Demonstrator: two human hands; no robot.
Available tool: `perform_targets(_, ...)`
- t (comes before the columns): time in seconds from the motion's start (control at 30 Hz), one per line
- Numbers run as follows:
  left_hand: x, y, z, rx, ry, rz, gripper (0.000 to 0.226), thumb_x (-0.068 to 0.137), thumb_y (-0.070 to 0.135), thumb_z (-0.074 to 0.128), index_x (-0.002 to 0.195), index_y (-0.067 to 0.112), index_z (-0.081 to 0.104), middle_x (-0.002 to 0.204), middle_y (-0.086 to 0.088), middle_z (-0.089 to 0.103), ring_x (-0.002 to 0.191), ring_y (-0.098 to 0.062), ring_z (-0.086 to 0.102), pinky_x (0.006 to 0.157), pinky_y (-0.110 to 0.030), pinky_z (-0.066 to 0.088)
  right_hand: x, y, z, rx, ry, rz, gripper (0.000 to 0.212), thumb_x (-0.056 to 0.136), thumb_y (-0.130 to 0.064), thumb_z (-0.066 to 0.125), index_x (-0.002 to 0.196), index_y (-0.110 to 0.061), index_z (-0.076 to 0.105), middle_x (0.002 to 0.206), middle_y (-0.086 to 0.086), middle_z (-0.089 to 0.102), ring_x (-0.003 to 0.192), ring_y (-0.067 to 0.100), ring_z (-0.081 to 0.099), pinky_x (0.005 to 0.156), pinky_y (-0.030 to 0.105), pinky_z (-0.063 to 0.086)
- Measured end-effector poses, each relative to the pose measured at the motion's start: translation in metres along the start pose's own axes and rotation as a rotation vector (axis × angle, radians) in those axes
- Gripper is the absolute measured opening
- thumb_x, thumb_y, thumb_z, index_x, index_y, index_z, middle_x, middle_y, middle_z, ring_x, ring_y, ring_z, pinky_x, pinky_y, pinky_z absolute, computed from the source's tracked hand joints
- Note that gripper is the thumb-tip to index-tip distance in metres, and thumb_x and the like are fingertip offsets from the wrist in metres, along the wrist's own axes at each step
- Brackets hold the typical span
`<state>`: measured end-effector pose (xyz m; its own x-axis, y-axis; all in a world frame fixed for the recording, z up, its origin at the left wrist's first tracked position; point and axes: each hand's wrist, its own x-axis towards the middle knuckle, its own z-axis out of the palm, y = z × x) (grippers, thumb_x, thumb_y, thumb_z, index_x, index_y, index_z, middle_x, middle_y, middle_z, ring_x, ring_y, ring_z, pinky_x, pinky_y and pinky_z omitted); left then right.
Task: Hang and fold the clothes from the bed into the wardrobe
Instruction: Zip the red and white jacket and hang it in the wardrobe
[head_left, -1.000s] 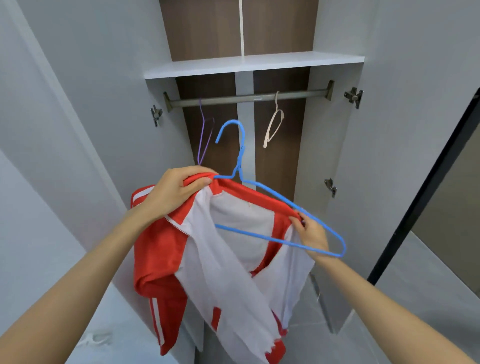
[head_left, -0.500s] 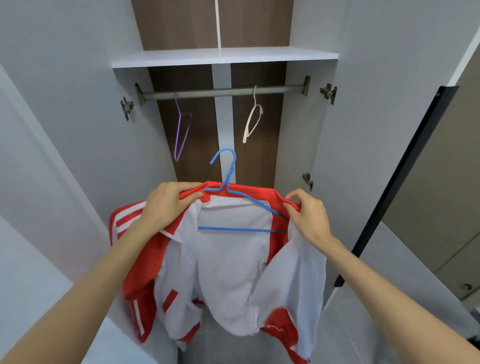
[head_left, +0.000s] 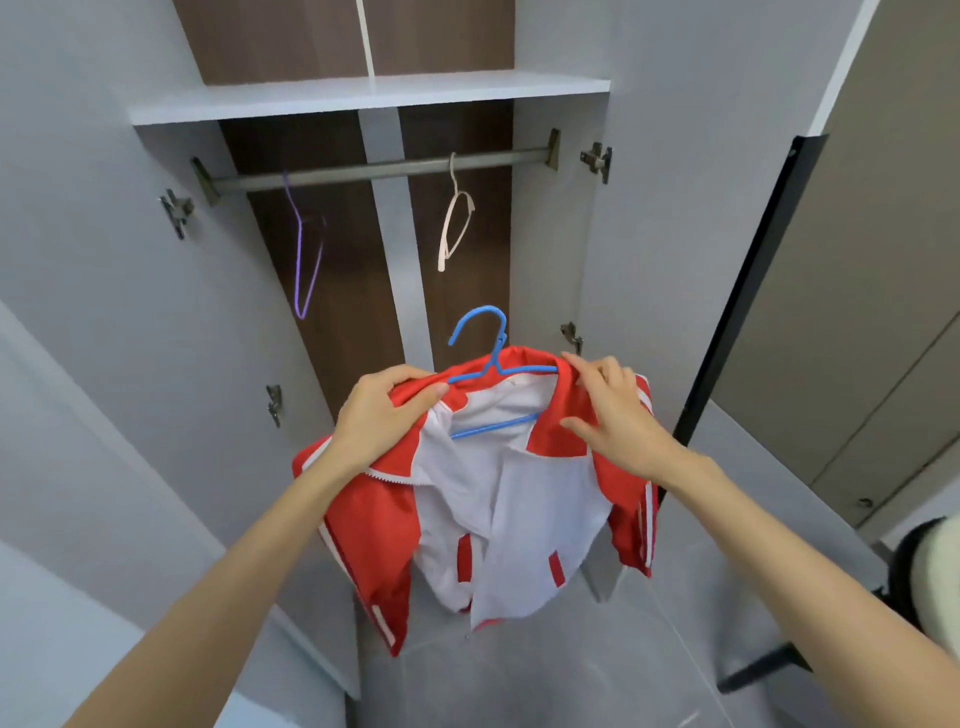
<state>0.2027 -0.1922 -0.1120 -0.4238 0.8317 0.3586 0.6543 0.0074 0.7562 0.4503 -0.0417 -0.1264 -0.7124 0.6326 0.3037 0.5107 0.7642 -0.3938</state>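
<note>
Left grip (head_left: 382, 415) clamps the red jacket (head_left: 374, 525) shoulder; right grip (head_left: 615, 410) pinches the collar — blue hanger (head_left: 491, 364) between them.

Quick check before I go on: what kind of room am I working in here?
Most likely a bedroom or dressing area, facing an open built-in wardrobe: a hanging rail with two bare hangers under a white shelf, doors swung open, and a red and white jacket going onto a blue hanger.
</note>
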Motion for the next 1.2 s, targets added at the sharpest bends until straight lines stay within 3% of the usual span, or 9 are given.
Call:
perform_targets(0.2,-0.005,0.015,0.023,-0.021,-0.117,0.045,0.005,0.085,0.033,0.070,0.089,0.036,0.071,0.087,0.017,0.071,0.086,-0.003,0.066,0.084,-0.033,0.054,-0.040,0.036,-0.011,-0.178,0.096,0.111,0.013,0.095,-0.013,0.055,0.102,-0.002,0.057,0.113,0.018,0.052,0.104,0.038,0.048,0.086,0.041,0.042)
perform_targets(0.3,-0.008,0.019,0.038,0.042,-0.185,0.071,0.006,0.087,0.037,0.066,0.090,0.043,0.065,0.089,0.024,0.067,0.089,-0.004,0.065,0.085,-0.034,0.053,-0.068,0.038,-0.020,-0.049,-0.036,0.164,0.018,0.101,-0.028,0.045,0.087,-0.015,0.041,0.086,0.005,0.055,0.083,0.033,0.055,0.065,0.033,0.032)
perform_targets(0.5,-0.018,0.044,0.085,0.197,-0.212,0.231,0.029,0.094,0.038,0.056,0.122,0.032,0.056,0.111,0.013,0.067,0.097,-0.014,0.062,0.073,-0.024,0.041,-0.107,0.012,-0.024,-0.033,0.021,0.196,0.026,0.100,-0.041,0.038,0.085,-0.022,0.032,0.082,0.003,0.056,0.082,0.034,0.055,0.059,0.037,0.033)
perform_targets(0.73,-0.024,0.073,0.125,0.251,-0.344,0.364,0.058,0.089,-0.012,0.040,0.144,0.008,0.037,0.136,-0.012,0.048,0.126,-0.028,0.043,0.113,-0.035,0.024,-0.147,0.008,-0.036,-0.113,0.301,0.461,0.021,0.100,-0.040,0.041,0.095,-0.021,0.045,0.088,0.003,0.064,0.087,0.035,0.058,0.060,0.035,0.029)
perform_targets(0.87,-0.010,0.071,0.112,0.368,-0.295,0.281,0.071,0.087,-0.014,0.036,0.151,0.015,0.025,0.157,-0.008,0.027,0.138,-0.030,0.035,0.111,-0.041,0.030,-0.163,0.009,-0.046,-0.048,0.375,0.524,0.018,0.099,-0.037,0.043,0.090,-0.023,0.045,0.078,-0.007,0.055,0.080,0.030,0.057,0.063,0.038,0.041)
perform_targets(0.97,-0.006,0.077,0.107,0.390,-0.143,0.335,0.068,0.084,-0.010,0.042,0.145,0.019,0.039,0.143,-0.010,0.048,0.121,-0.036,0.051,0.097,-0.048,0.043,-0.162,0.005,-0.049,-0.151,0.435,0.524,0.017,0.099,-0.034,0.045,0.092,-0.019,0.049,0.081,-0.001,0.061,0.077,0.030,0.056,0.059,0.035,0.035)
perform_targets(1.03,-0.001,0.081,0.109,0.206,-0.091,0.274,0.049,0.085,-0.006,0.049,0.129,0.013,0.055,0.123,-0.008,0.063,0.110,-0.031,0.058,0.093,-0.039,0.046,-0.161,0.003,-0.052,-0.191,0.494,0.548,0.018,0.098,-0.032,0.046,0.093,-0.016,0.051,0.082,0.003,0.063,0.077,0.032,0.057,0.058,0.035,0.036)
perform_targets(1.13,0.000,0.095,0.115,-0.387,-0.299,-0.091,0.010,0.089,0.004,0.064,0.097,0.008,0.066,0.088,-0.002,0.070,0.079,-0.015,0.065,0.079,-0.028,0.048,-0.162,0.005,-0.055,-0.167,0.497,0.566,0.020,0.098,-0.030,0.048,0.094,-0.012,0.053,0.081,0.007,0.065,0.077,0.035,0.057,0.063,0.038,0.039)
perform_targets(1.2,-0.008,0.099,0.122,-0.648,-0.441,-0.292,0.008,0.089,0.018,0.067,0.089,0.010,0.069,0.071,0.001,0.071,0.061,-0.008,0.063,0.063,-0.024,0.051,-0.164,0.007,-0.055,-0.149,0.502,0.563,0.019,0.098,-0.028,0.049,0.095,-0.010,0.055,0.079,0.007,0.064,0.078,0.036,0.056,0.069,0.039,0.038)
